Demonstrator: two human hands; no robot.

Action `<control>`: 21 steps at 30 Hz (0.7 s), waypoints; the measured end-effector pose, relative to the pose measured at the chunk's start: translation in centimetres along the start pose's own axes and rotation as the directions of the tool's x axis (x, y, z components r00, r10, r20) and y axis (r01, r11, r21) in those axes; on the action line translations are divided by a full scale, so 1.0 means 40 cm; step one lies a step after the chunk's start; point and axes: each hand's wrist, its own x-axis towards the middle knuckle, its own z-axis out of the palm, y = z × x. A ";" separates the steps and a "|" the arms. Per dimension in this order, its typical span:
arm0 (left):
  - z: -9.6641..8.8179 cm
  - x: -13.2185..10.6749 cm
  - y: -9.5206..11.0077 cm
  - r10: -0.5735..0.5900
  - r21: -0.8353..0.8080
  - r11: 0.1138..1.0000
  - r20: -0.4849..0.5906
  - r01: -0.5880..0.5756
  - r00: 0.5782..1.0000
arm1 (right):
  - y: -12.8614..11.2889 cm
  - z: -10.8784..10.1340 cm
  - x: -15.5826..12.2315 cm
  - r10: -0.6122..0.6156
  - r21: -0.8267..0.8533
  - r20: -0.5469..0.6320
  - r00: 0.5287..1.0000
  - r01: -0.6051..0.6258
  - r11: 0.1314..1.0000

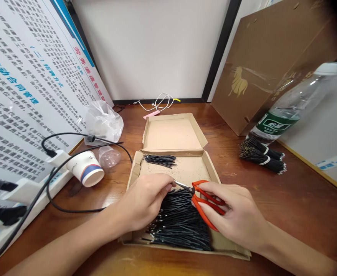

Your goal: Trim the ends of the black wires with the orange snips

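Note:
My right hand (pixel 237 214) holds a pair of scissors (pixel 204 193) with red handles, fingers through the loops. The narrow blades point left and meet the fingertips of my left hand (pixel 145 199). Thumb and forefinger of that hand are pinched together; a small dark bit shows at their tips, too small to name. Below both hands, a large pile of black wires (pixel 182 222) with pale metal ends lies in an open cardboard box (pixel 214 172). A smaller stack of black wires (pixel 159 160) rests at the box's back left, with dark crumbs scattered beside it.
Tied wire bundles (pixel 262 155) lie at right by a plastic bottle (pixel 283 107) and a large brown carton (pixel 260 57). On the left are a paper cup (pixel 86 168), a clear plastic bag (pixel 103 122), a power strip (pixel 21 211) and a looping black cable (pixel 79 211).

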 end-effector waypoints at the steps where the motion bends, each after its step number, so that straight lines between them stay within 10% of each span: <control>1: 0.000 0.001 0.000 -0.003 0.003 1.000 0.006 0.003 1.000 | 0.000 0.000 0.001 -0.001 0.010 0.006 1.000 0.001 1.000; 21: 0.002 0.001 -0.007 0.012 -0.018 1.000 0.007 -0.012 1.000 | 0.008 0.000 0.008 -0.113 -0.112 -0.051 0.992 0.107 0.988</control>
